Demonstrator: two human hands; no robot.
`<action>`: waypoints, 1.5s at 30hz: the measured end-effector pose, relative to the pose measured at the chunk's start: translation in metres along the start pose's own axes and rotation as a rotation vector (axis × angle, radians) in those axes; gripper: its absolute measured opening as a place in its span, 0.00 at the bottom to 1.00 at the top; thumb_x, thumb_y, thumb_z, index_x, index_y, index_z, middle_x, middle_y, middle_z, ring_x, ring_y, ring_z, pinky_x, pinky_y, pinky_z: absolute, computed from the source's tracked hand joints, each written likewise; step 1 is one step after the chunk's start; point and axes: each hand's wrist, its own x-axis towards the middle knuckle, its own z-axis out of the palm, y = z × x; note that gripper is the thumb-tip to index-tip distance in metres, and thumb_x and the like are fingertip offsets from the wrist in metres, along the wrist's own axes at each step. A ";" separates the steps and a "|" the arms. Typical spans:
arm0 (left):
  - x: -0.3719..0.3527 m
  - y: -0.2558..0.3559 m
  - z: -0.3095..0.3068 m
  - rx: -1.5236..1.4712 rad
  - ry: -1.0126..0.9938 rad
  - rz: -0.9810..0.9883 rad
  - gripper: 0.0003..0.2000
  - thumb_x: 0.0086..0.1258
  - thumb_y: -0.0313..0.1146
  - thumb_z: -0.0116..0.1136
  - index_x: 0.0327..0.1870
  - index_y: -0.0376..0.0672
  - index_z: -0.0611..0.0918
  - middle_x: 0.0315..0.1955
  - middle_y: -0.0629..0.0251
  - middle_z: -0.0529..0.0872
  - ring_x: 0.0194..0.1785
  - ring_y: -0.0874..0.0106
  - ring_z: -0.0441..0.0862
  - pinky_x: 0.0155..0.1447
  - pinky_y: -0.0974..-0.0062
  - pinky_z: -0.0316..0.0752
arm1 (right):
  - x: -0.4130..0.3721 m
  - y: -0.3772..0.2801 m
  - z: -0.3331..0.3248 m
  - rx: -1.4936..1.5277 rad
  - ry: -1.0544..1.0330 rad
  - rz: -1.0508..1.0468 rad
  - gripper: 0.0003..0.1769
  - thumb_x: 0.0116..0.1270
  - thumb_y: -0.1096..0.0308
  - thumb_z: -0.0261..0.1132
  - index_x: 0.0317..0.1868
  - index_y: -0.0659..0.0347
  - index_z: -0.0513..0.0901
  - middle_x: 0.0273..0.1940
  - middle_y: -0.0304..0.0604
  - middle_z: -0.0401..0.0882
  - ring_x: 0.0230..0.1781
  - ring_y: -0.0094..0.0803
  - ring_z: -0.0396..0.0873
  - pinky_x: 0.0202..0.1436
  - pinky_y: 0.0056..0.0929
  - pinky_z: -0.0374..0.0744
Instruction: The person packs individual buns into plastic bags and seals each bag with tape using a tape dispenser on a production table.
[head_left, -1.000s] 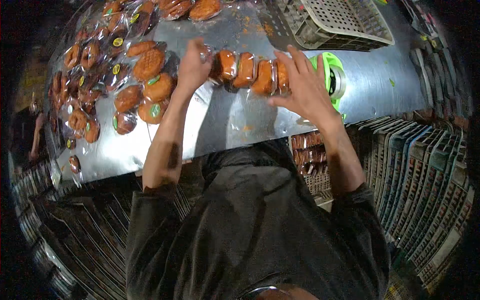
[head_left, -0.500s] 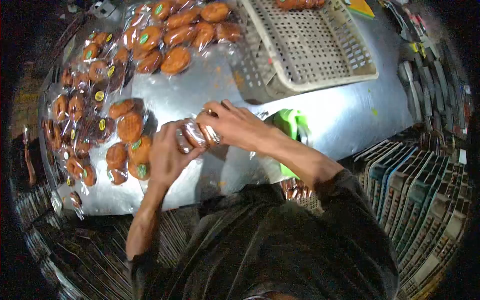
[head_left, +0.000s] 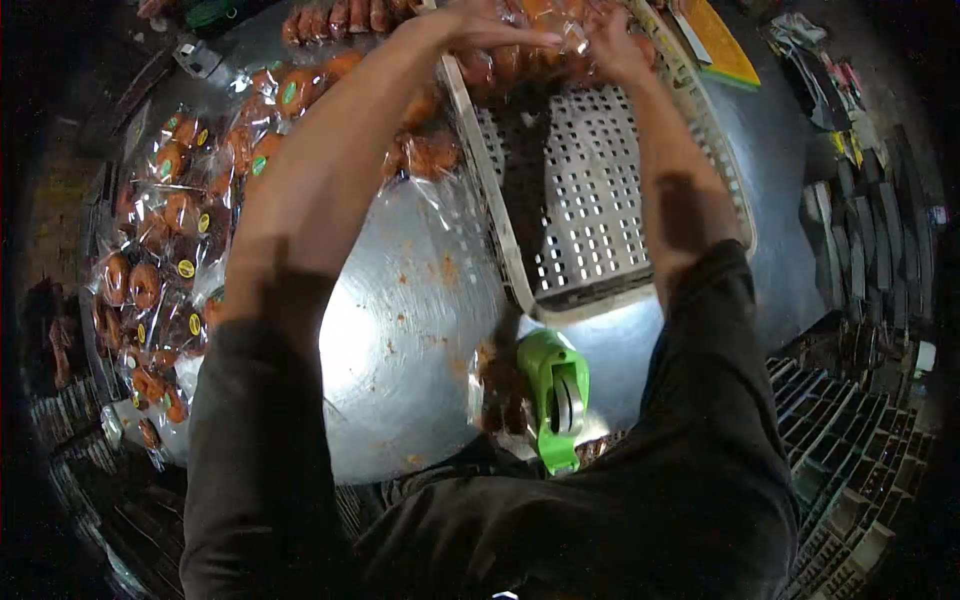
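Note:
Both my hands reach over the far end of a light plastic basket (head_left: 492, 215) with a perforated floor. A clear-wrapped pack of doughnuts (head_left: 545, 18) lies between them, partly cut off by the top of the view. My left hand (head_left: 490, 28) is at the pack's left, its thumb stretched along it. At the right side, my right hand (head_left: 612, 45) has its fingers curled against the wrap. More brown wrapped doughnuts sit beneath and beside the hands in the basket. A green tape dispenser (head_left: 545, 355) stands near my body, with a roll in it.
Many wrapped doughnuts (head_left: 145, 285) with round stickers cover the left of the metal table (head_left: 400, 320), where crumbs are scattered. A yellow-orange object (head_left: 725, 45) is at the basket's right. Stacked crates (head_left: 840, 430) stand at lower right. My left arm hides part of the table.
My hands have moved from the middle of the table, where they held a doughnut pack, up and forward to the basket's far end. The tape dispenser now shows fully.

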 end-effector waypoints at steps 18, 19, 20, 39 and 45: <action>-0.534 -0.057 0.084 -1.026 0.281 -0.519 0.19 0.71 0.34 0.60 0.58 0.34 0.76 0.42 0.64 0.84 0.45 0.77 0.79 0.52 0.77 0.73 | -0.254 -0.252 0.170 -0.163 -0.438 -0.612 0.36 0.57 0.53 0.72 0.63 0.58 0.71 0.59 0.53 0.72 0.62 0.52 0.67 0.64 0.49 0.69; -0.545 -0.051 0.085 -1.046 0.290 -0.488 0.19 0.71 0.34 0.60 0.58 0.34 0.76 0.41 0.64 0.85 0.45 0.76 0.79 0.52 0.77 0.73 | -0.256 -0.252 0.196 -0.253 -0.361 -0.612 0.36 0.58 0.52 0.72 0.64 0.56 0.71 0.59 0.52 0.72 0.62 0.52 0.67 0.64 0.50 0.69; -0.555 -0.050 0.084 -1.068 0.303 -0.458 0.20 0.70 0.34 0.61 0.59 0.34 0.76 0.41 0.64 0.85 0.45 0.76 0.79 0.52 0.77 0.73 | -0.254 -0.255 0.219 -0.341 -0.282 -0.613 0.35 0.59 0.51 0.71 0.64 0.55 0.71 0.59 0.51 0.72 0.62 0.52 0.67 0.63 0.51 0.69; -0.515 0.022 0.101 -1.351 0.458 -0.022 0.23 0.77 0.41 0.51 0.67 0.42 0.67 0.58 0.59 0.74 0.59 0.69 0.73 0.63 0.69 0.71 | -0.548 -0.262 -0.021 0.954 0.149 0.198 0.28 0.70 0.66 0.61 0.65 0.66 0.61 0.63 0.53 0.66 0.65 0.41 0.67 0.71 0.38 0.63; -0.543 0.061 0.136 -0.571 0.507 0.573 0.08 0.63 0.28 0.64 0.42 0.38 0.82 0.41 0.60 0.83 0.47 0.69 0.79 0.55 0.70 0.73 | -0.586 -0.227 -0.053 0.737 0.302 -0.011 0.06 0.70 0.71 0.60 0.39 0.66 0.79 0.45 0.50 0.79 0.46 0.38 0.78 0.52 0.32 0.75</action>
